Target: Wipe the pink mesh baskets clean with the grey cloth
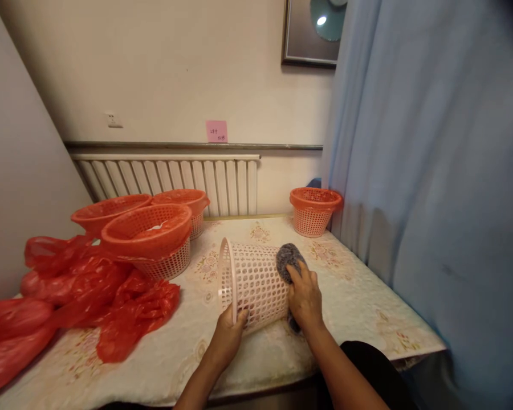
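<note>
A pale pink perforated plastic basket (259,279) lies tilted on its side over the table, its open rim facing left. My left hand (229,336) grips the rim at the lower left, thumb on the outer wall. Against the base end, my right hand (305,293) presses a dark grey fuzzy cloth (289,259). Part of that cloth hangs below the right hand, and the fingers under it are partly hidden.
Several similar baskets lined with red bags stand around: one basket (149,233) at left with others behind it, another basket (312,210) at back right. Loose red plastic bags (85,285) heap at left. A blue curtain (410,171) borders the floral-covered table (359,307); a radiator (222,185) is behind.
</note>
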Available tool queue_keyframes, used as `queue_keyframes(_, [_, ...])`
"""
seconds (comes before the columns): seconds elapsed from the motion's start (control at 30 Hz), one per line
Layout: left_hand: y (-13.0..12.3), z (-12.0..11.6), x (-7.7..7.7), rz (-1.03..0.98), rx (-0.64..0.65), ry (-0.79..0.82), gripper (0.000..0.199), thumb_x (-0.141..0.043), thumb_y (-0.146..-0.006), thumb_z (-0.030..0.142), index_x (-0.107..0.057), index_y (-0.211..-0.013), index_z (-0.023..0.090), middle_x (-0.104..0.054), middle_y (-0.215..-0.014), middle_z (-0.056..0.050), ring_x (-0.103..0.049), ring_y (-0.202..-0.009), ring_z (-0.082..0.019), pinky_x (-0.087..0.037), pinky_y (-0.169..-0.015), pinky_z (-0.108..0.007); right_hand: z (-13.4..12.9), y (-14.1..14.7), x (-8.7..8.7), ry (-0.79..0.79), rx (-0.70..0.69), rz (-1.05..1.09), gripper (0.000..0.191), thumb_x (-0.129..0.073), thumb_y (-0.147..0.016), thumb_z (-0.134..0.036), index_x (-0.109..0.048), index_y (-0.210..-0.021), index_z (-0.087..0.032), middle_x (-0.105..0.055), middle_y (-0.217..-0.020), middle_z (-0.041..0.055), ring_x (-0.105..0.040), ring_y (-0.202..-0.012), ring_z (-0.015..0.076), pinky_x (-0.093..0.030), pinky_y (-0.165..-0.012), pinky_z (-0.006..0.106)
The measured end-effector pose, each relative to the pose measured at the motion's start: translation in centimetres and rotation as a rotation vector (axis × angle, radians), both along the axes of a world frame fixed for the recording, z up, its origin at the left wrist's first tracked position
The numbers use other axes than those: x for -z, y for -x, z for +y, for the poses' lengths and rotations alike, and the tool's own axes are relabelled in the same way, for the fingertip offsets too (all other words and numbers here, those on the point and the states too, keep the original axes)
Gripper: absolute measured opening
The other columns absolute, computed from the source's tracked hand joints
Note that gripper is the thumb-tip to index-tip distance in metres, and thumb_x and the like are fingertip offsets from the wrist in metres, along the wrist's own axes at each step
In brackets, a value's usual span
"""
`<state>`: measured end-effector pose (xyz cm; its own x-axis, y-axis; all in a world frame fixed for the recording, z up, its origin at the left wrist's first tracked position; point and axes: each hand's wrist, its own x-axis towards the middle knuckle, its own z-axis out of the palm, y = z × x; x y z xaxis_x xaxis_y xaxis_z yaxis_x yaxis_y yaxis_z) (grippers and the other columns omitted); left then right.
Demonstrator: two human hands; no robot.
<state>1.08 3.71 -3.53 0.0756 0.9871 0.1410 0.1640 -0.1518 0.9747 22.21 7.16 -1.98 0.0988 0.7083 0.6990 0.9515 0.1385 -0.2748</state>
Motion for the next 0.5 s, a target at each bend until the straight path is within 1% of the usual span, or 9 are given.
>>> queue_keyframes(0.1, [-0.1,-0.1,0.0,-0.005,0.010,-0.003,0.041,-0.055,-0.084,0.041,-0.066,-0.108,0.010,-0.074,-0.103,-0.013,-0.067,-0.095,-0.029,-0.051,-0.089,-0.040,-1.9,2.8,-0.8,-0.046,-0.202,-0.019,0.051,-0.042,-0.079,0.000,-0.060,-0.122,-0.020,-0.043,-0.138,0.0122,-0.044,-0.113,0.0271,-0.041,-0.097,0.045])
queue_keyframes(0.17, [-0.2,-0.2,0.1,0.001,0.035,-0.041,0.042,-0.053,-0.085,0.041,-0.064,-0.111,0.010,-0.073,-0.108,-0.013,-0.066,-0.098,-0.028,-0.049,-0.094,-0.040,-3.2,4.4,-1.3,-0.075,-0.339,-0.035,0.050,-0.043,-0.080,-0.002,-0.059,-0.124,-0.021,-0.040,-0.141,0.0118,-0.043,-0.113,0.0270,-0.042,-0.095,0.045])
queue_keyframes(0.23, [-0.3,-0.6,0.2,0.014,0.060,-0.074,0.042,-0.052,-0.087,0.041,-0.063,-0.114,0.011,-0.072,-0.112,-0.013,-0.065,-0.102,-0.028,-0.048,-0.096,-0.040,-4.3,5.8,-1.6,-0.094,-0.429,-0.051,0.048,-0.046,-0.080,-0.006,-0.058,-0.125,-0.022,-0.038,-0.143,0.0117,-0.043,-0.110,0.0272,-0.044,-0.091,0.045])
queue_keyframes(0.3, [-0.4,-1.0,0.5,0.028,0.078,-0.082,0.041,-0.051,-0.088,0.042,-0.064,-0.113,0.012,-0.072,-0.112,-0.012,-0.065,-0.103,-0.028,-0.049,-0.095,-0.040,-5.0,6.6,-1.9,-0.100,-0.449,-0.065,0.045,-0.049,-0.081,-0.009,-0.060,-0.123,-0.022,-0.039,-0.143,0.0122,-0.044,-0.107,0.0276,-0.044,-0.090,0.045])
queue_keyframes(0.37, [-0.5,-1.5,0.8,0.040,0.084,-0.084,0.039,-0.049,-0.089,0.042,-0.066,-0.111,0.014,-0.072,-0.111,-0.011,-0.065,-0.103,-0.028,-0.049,-0.095,-0.040,-5.3,7.0,-2.1,-0.103,-0.424,-0.078,0.043,-0.050,-0.081,-0.010,-0.061,-0.120,-0.022,-0.040,-0.142,0.0122,-0.044,-0.105,0.0274,-0.044,-0.089,0.044])
queue_keyframes(0.5, [-0.6,-2.2,1.5,0.060,0.070,-0.121,0.037,-0.051,-0.088,0.041,-0.068,-0.109,0.016,-0.071,-0.115,-0.010,-0.063,-0.111,-0.029,-0.044,-0.103,-0.041,-4.7,6.8,-2.5,-0.123,-0.379,-0.092,0.041,-0.048,-0.084,-0.008,-0.061,-0.120,-0.024,-0.041,-0.143,0.0102,-0.045,-0.103,0.0256,-0.045,-0.088,0.042])
